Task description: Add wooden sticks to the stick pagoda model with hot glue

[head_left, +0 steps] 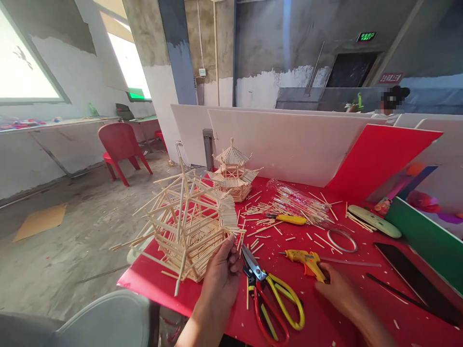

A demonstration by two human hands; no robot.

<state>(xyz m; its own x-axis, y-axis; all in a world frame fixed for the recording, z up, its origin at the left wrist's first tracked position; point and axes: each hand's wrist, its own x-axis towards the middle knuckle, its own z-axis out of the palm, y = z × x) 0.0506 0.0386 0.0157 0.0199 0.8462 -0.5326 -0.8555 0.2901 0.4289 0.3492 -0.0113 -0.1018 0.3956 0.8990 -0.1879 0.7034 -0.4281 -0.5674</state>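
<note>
A partly roofed pavilion model (188, 221) built of thin wooden sticks stands on the table's left corner. My left hand (224, 262) pinches a stick at its right edge between thumb and fingers, the other fingers curled in. On the table to the right, my right hand (334, 286) has its fingers around the handle end of a yellow hot glue gun (304, 258), whose nozzle points left. A clear glue stick (354, 263) trails from the gun's back. Between my hands lie scissors with yellow handles (285, 294) and a red-handled cutting tool (265, 308).
Behind stands another stick pavilion (233, 176). Loose sticks, a plastic bag of sticks (300, 202), a yellow utility knife (289, 219), a tape ring (342, 240) and a dark phone-like slab (405, 270) lie on the red table (235, 332). White boards (282, 144) line its back; a person (388, 108) is beyond.
</note>
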